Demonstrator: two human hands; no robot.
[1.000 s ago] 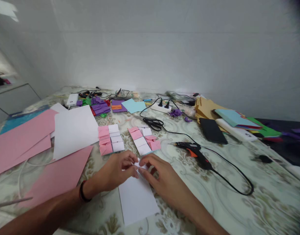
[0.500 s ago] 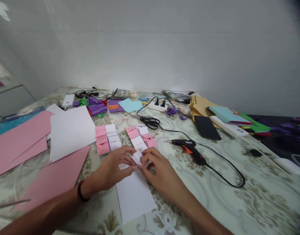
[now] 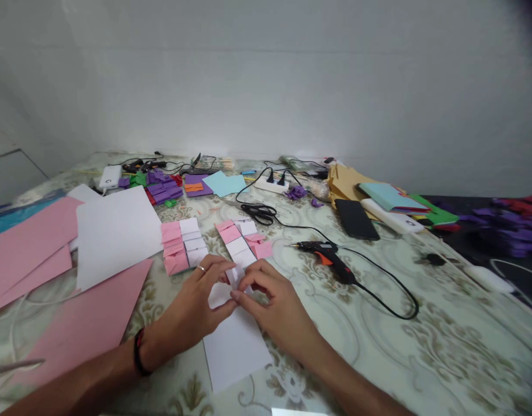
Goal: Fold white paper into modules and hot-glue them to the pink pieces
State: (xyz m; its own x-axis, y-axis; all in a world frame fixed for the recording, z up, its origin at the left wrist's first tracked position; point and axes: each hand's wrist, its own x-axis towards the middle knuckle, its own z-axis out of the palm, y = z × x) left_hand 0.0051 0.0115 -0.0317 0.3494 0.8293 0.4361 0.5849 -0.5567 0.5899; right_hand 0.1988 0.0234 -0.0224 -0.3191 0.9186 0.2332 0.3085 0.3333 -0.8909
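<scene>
Between the fingertips of my left hand (image 3: 200,297) and my right hand (image 3: 270,294) is a small folded piece of white paper (image 3: 235,276), pinched from both sides. Both hands are closed on it, and the fingers partly hide its folds. Beneath them lies a white paper sheet (image 3: 235,352), flat on the patterned tablecloth. Just beyond the hands are a group of pink and white folded paper pieces (image 3: 183,245) on the left and a second group of folded pieces (image 3: 240,245) on the right.
A hot glue gun (image 3: 324,257) with its cord lies to the right. White sheets (image 3: 118,237) and pink sheets (image 3: 92,323) cover the left side. Farther back are a power strip (image 3: 271,184), a black phone (image 3: 357,219), purple paper pieces (image 3: 164,188) and a yellow paper stack (image 3: 346,182).
My left hand has turned slightly, bringing a ring into view. The folded white paper now stands more upright between the fingers. The whole view has shifted a little.
</scene>
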